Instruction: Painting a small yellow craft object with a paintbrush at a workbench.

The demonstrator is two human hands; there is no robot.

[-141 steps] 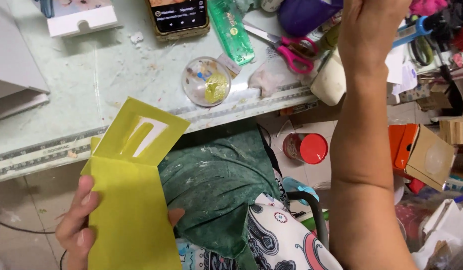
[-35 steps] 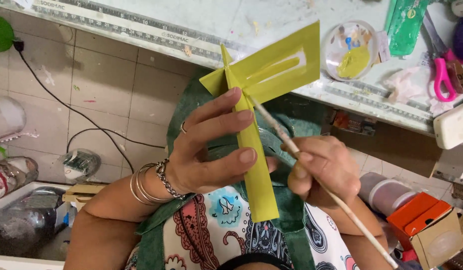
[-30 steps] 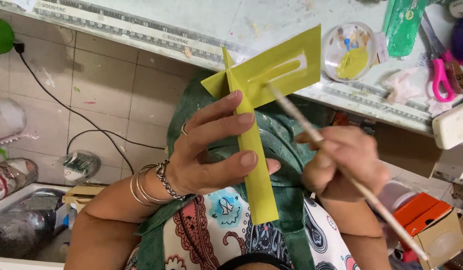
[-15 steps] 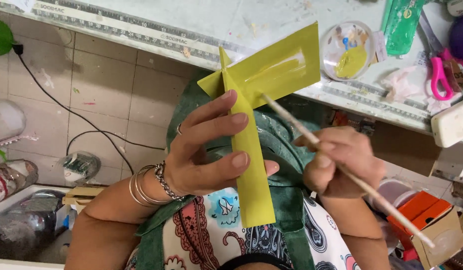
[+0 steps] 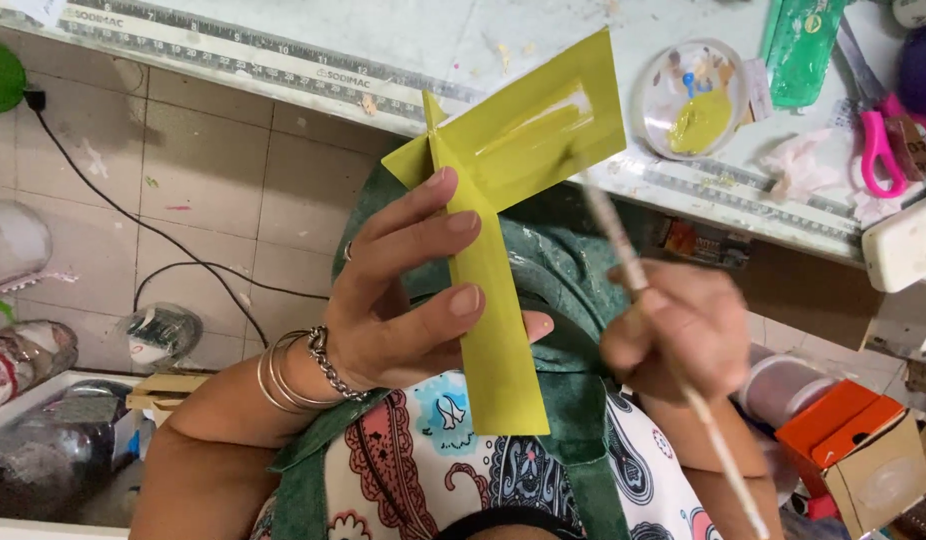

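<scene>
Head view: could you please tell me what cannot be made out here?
- Brush tip: motion-blurred near the yellow-green card.
- Right hand: blurred, so its grip is unclear.
- Pink scissors: partly cut off by the right edge.
- Left hand palm: turned away; the card's far face is hidden.

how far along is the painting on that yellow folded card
Done: the yellow-green card looks coated on most visible faces, the flap around its window glossy. In hand: the left hand holds the card upright, and the right hand holds a brush to the flap. Left: hidden sides cannot be judged; paint remains in the round dish.
</scene>
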